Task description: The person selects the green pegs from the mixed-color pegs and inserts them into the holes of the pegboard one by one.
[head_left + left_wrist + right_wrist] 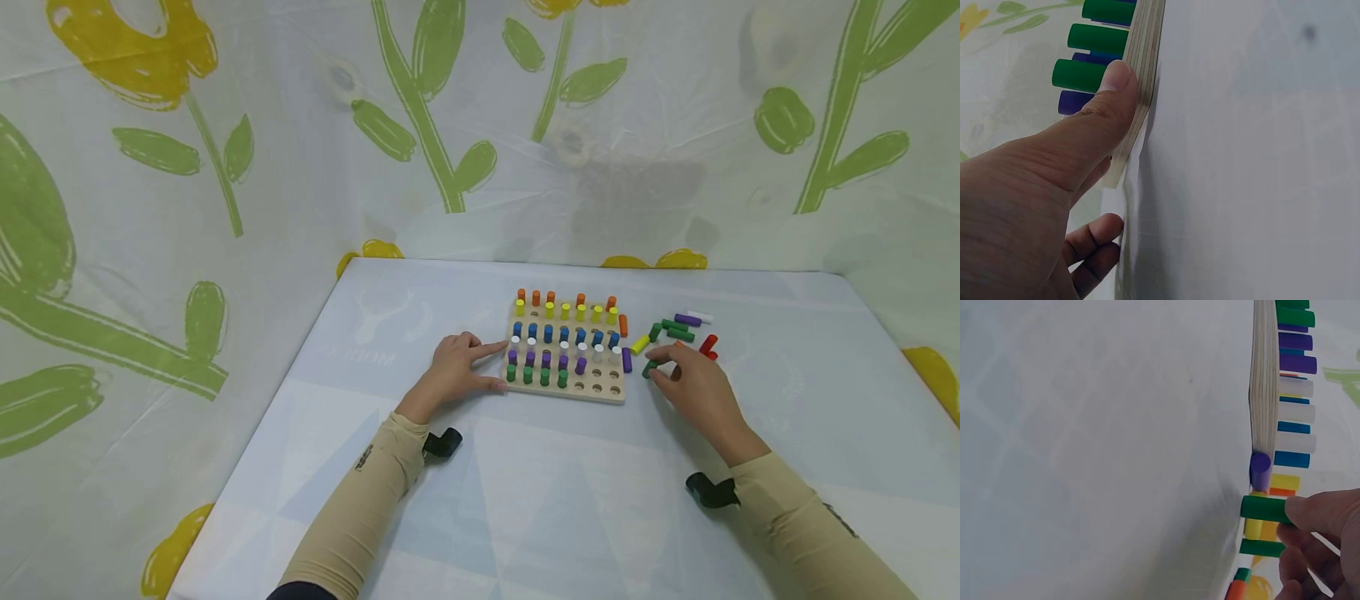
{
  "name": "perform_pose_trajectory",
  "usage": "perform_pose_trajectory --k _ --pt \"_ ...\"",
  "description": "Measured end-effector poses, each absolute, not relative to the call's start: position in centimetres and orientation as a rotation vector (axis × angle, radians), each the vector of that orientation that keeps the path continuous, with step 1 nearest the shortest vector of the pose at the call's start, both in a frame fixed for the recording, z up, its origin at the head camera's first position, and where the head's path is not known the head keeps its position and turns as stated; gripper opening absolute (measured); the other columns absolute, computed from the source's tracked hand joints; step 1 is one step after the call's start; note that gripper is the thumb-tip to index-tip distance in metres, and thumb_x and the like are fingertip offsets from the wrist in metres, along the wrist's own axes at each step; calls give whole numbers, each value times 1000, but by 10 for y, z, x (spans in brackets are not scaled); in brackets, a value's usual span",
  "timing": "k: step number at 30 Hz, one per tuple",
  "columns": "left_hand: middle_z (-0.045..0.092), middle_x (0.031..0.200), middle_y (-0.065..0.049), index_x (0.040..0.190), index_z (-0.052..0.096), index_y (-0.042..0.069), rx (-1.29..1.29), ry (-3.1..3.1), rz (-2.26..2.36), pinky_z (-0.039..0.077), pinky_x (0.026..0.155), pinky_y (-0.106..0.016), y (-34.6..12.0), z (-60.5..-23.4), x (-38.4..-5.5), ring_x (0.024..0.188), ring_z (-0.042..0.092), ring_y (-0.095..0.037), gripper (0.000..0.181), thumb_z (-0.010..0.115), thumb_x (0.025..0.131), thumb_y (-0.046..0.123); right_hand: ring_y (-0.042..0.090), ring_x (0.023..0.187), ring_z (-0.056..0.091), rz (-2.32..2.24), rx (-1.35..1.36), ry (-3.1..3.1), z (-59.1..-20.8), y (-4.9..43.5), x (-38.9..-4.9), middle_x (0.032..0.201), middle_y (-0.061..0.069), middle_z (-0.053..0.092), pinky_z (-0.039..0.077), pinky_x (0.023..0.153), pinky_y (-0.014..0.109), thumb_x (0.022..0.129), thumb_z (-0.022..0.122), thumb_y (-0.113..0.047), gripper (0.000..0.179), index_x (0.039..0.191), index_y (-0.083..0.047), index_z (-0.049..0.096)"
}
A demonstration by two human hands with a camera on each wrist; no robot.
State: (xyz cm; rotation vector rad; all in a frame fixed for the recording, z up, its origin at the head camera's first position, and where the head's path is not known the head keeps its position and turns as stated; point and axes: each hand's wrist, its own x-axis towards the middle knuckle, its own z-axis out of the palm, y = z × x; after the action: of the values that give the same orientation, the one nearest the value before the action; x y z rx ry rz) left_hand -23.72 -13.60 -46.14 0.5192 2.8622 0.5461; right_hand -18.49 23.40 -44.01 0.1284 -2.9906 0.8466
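Observation:
A wooden pegboard (566, 397) lies on the table with rows of orange, yellow, blue, white, purple and green pegs standing in it. My left hand (453, 371) is at its front left corner, index finger straight against the left side. In the left wrist view the thumb (1107, 103) rests on the board's front edge, beside the green pegs (1077, 74). Right of the board, my right hand (697, 392) pinches a green peg (1264, 508) between thumb and fingers, one end sticking out. It is just above the tabletop, apart from the board.
Loose pegs lie right of the board: a purple peg (627, 360) and an orange peg (623, 325) near its side, a yellow peg (640, 344), several green ones (679, 336), a white peg (701, 317) and red pegs (708, 343). Empty holes (597, 388) show at the board's front right.

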Motion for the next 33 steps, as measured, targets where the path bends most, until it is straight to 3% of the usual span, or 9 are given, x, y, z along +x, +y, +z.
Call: perform_pose_trajectory --k 33 --pt "44 108 -3 151 49 36 522 2860 544 32 94 -39 -136 -462 -239 102 37 -22 81 80 80 58 27 86 55 826 189 -2935 -432 224 -177 108 15 67 47 65 33 95 70 -11 30 123 -2 69"
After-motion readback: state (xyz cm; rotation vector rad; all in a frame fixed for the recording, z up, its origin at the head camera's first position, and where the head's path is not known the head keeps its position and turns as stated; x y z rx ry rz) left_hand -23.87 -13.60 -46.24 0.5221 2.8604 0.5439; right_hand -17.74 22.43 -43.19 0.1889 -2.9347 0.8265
